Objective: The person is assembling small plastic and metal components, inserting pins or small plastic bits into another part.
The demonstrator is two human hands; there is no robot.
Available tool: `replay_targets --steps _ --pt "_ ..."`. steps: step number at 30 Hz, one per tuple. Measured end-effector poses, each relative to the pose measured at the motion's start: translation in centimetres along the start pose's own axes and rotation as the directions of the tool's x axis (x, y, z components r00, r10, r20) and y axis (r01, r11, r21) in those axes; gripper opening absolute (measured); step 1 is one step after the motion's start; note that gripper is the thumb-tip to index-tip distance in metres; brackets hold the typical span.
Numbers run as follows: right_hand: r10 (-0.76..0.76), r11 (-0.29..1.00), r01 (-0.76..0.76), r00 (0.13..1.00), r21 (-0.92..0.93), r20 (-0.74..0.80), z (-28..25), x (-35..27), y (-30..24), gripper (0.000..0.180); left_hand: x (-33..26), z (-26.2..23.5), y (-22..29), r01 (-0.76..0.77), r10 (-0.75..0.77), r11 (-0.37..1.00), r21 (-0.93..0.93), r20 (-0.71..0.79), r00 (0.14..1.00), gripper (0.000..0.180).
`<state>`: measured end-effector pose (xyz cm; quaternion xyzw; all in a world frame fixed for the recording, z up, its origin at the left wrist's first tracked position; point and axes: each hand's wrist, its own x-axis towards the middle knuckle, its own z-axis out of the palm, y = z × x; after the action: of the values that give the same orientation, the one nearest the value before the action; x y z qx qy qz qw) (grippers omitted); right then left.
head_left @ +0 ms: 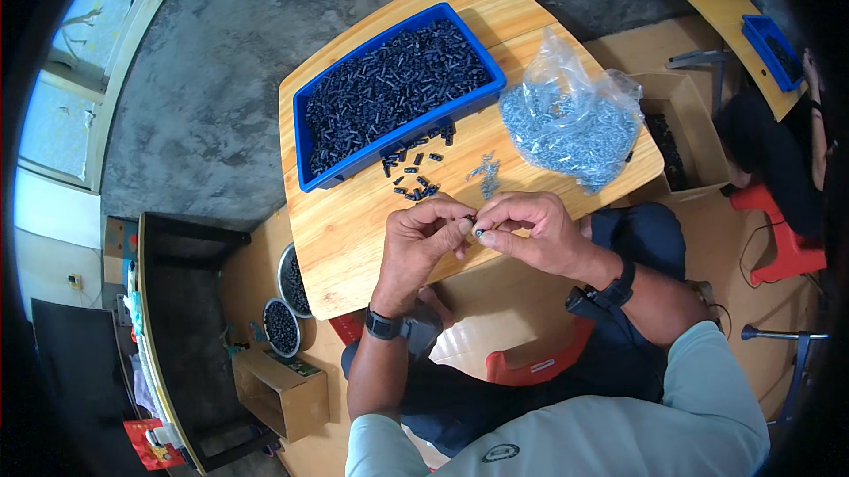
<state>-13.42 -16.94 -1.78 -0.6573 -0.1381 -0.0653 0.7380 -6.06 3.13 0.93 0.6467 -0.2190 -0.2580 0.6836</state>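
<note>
Over the near edge of the wooden table (345,278), my left hand (423,243) and my right hand (535,234) meet at the fingertips, both pinched. A small black plastic piece (470,219) shows between the left thumb and fingers. Something tiny with a shiny bluish end (479,232) sits in the right pinch; its kind is too small to tell. Just beyond lie several loose black plastic pieces (423,185) and a little heap of small silvery metal parts (487,175).
A blue bin (323,181) full of black pieces stands at the back left. To its right rests a clear bag (570,123) of silvery metal parts. Metal bowls (281,327) and a cardboard box (296,402) stand on the floor at left. Another person (778,159) sits at the right.
</note>
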Motion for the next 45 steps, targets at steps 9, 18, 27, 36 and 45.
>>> replay_targets --steps 9,18,27,36,45 --pt "-0.002 0.995 -0.011 0.992 -0.103 -0.123 -0.1 -0.1 0.0 0.018 -0.2 1.4 0.3 -0.151 0.148 0.988 -0.024 -0.11 0.983 0.013" --pt "0.018 0.997 -0.028 0.991 -0.074 -0.132 -0.1 -0.2 0.0 0.019 -0.4 2.0 0.2 -0.156 0.152 0.987 -0.024 -0.119 0.981 0.012" --pt "0.03 0.995 -0.044 0.99 -0.095 -0.141 0.0 -0.2 -0.1 0.018 -0.7 2.5 0.6 -0.173 0.2 0.969 0.177 -0.153 0.968 0.007" --pt "-0.088 0.975 0.06 0.989 -0.214 -0.122 0.2 -0.1 0.6 0.015 -0.8 2.2 1.0 -0.2 0.271 0.868 0.455 -0.097 0.958 0.004" --pt "-0.002 0.985 -0.016 0.994 -0.171 -0.107 0.4 -0.3 1.5 0.016 -0.9 2.5 0.8 -0.095 0.165 0.879 0.468 -0.11 0.98 0.007"
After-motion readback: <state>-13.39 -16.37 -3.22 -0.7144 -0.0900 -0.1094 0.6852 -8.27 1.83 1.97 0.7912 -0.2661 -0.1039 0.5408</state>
